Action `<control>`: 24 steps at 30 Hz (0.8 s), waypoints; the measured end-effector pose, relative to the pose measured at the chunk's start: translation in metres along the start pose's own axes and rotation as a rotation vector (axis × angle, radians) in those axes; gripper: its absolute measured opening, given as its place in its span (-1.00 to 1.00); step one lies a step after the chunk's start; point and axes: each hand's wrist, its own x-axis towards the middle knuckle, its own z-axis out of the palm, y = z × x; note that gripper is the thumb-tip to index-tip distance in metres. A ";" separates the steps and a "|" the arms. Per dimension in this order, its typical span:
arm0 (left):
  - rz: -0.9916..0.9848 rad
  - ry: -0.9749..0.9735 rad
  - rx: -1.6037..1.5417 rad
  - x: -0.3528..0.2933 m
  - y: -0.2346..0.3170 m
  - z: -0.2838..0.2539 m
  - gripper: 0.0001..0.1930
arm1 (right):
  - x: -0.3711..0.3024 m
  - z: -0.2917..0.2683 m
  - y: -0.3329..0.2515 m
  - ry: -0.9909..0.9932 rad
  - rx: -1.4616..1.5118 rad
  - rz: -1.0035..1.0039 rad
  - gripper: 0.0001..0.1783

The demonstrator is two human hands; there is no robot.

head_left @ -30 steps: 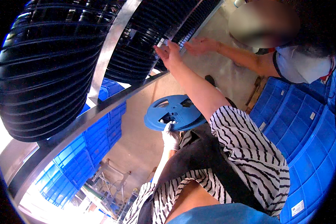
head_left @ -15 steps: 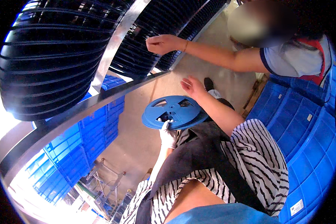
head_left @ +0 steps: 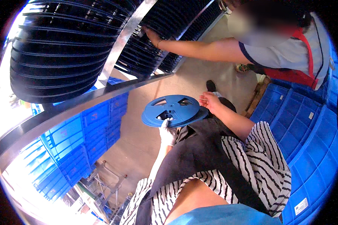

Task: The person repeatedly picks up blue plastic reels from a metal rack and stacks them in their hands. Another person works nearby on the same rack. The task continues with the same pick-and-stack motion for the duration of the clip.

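My left hand (head_left: pixel 167 134), in a white glove, grips a blue reel (head_left: pixel 184 108) at its near edge, with fingers through one of its cut-outs. The reel lies nearly flat in front of my waist, and at least one more blue disc edge shows beneath it. Just beyond the reel's right edge is my bare right hand (head_left: pixel 211 102), its fingers loosely bent and apart. Whether it touches the rim is hard to see. A co-worker's hand (head_left: pixel 152 36) reaches among black reels (head_left: pixel 139 52) on the rack.
A metal rack (head_left: pixel 120 41) with rows of large black reels stands at the upper left. Blue crates (head_left: pixel 97 127) are stacked below it, and more blue crates (head_left: pixel 304 120) line the right side. The co-worker (head_left: pixel 285 56) stands at the upper right beside a wooden pallet (head_left: pixel 257 93).
My right hand has moved right and down, to beside the reel's edge. The co-worker's arm has reached further up into the rack. My left hand keeps hold of the reel.
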 end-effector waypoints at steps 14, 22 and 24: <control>0.018 -0.031 -0.052 0.014 0.005 0.007 -0.52 | -0.016 0.035 -0.037 -0.075 -0.159 -0.093 -0.79; 0.017 -0.074 -0.098 0.031 0.002 -0.015 -0.52 | -0.062 0.217 -0.102 -0.512 -0.137 -0.536 -0.78; 0.038 -0.015 -0.103 0.012 0.000 0.008 -0.39 | -0.051 0.268 -0.128 -0.469 0.204 -0.382 -0.77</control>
